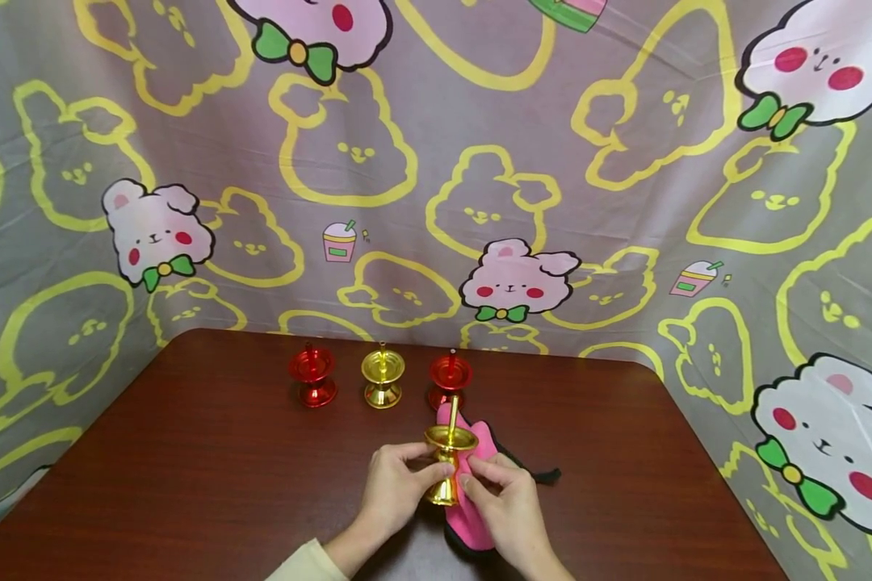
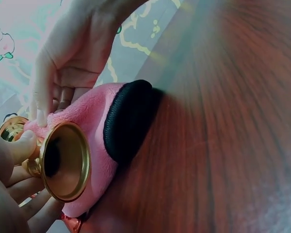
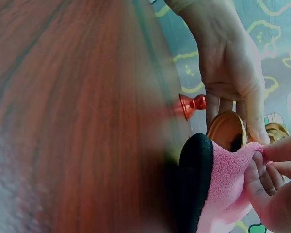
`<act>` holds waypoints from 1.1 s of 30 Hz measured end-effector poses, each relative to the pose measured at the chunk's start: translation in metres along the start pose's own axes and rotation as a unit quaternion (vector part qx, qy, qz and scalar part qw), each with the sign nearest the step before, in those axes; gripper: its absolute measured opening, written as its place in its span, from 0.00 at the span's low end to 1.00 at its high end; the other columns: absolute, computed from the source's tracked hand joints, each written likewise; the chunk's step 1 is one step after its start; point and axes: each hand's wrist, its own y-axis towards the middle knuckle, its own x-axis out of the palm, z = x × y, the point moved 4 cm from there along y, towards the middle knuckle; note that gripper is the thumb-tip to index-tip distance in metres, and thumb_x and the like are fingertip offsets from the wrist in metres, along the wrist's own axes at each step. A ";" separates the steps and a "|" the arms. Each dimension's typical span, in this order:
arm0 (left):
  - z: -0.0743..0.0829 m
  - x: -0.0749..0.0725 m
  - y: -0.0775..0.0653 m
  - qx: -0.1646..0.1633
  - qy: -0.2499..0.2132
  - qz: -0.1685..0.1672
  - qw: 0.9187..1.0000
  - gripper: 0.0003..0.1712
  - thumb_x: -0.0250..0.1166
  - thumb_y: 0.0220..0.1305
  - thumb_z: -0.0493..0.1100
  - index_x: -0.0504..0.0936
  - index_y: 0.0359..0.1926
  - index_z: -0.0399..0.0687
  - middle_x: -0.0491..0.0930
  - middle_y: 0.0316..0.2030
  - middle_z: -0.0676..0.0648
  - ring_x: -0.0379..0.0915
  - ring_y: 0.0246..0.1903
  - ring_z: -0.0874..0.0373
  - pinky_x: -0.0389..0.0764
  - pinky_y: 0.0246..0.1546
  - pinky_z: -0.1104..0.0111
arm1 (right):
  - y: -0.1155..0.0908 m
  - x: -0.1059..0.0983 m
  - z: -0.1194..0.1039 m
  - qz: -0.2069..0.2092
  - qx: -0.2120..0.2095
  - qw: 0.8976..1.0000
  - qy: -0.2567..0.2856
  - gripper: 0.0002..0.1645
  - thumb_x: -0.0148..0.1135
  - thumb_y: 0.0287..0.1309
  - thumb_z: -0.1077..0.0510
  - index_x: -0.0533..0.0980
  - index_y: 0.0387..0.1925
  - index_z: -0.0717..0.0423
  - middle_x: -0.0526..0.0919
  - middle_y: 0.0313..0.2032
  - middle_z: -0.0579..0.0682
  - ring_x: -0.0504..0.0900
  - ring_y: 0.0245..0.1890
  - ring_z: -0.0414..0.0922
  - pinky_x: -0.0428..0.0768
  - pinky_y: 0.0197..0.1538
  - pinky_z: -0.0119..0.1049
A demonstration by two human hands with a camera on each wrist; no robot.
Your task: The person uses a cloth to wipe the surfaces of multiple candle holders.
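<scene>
My left hand (image 1: pixel 395 488) pinches the narrow stem of a shiny gold candle holder (image 1: pixel 443 490), held upright with its dish and thin spike on top. In the left wrist view, the hollow flared base (image 2: pixel 68 160) of this holder faces the camera. My right hand (image 1: pixel 512 502) pinches a fold of a pink plush cloth (image 1: pixel 471 526), mitt-like with a thick black trim (image 2: pixel 131 121), and brings it against the holder's stem. The right wrist view shows the cloth (image 3: pixel 228 179) gathered between thumb and fingers, beside the gold base (image 3: pixel 228 131).
Farther back on the brown wooden table (image 1: pixel 225 460) stand a red candle holder (image 1: pixel 314 379), a gold one (image 1: pixel 383 378) and another red one (image 1: pixel 450 375), partly hidden by the cloth. A black cord end (image 1: pixel 548 476) lies to the right. A patterned curtain (image 1: pixel 421 161) surrounds the table.
</scene>
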 end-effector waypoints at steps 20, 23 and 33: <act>-0.002 -0.003 0.001 0.078 0.071 0.007 0.994 0.16 0.78 0.55 0.49 0.91 0.40 0.44 0.87 0.33 0.55 0.82 0.36 0.62 0.81 0.39 0.65 | 0.006 -0.003 0.001 -0.032 0.001 0.999 0.016 0.12 0.72 0.53 0.70 0.86 0.42 0.66 0.85 0.36 0.52 0.80 0.34 0.38 0.80 0.36 0.29; 0.000 -0.005 0.002 0.064 0.008 0.004 0.998 0.12 0.77 0.56 0.45 0.91 0.39 0.43 0.86 0.32 0.53 0.81 0.33 0.62 0.81 0.36 0.67 | 0.010 -0.007 0.004 -0.024 0.015 0.999 0.047 0.12 0.71 0.53 0.71 0.86 0.42 0.66 0.86 0.41 0.56 0.82 0.39 0.40 0.81 0.40 0.30; -0.009 0.000 0.002 -0.081 -0.231 -0.095 0.965 0.16 0.73 0.60 0.35 0.82 0.46 0.29 0.83 0.36 0.43 0.78 0.35 0.60 0.78 0.36 0.71 | 0.014 -0.010 0.013 -0.065 0.034 0.985 0.158 0.16 0.66 0.57 0.71 0.81 0.47 0.76 0.84 0.35 0.50 0.79 0.38 0.38 0.80 0.42 0.30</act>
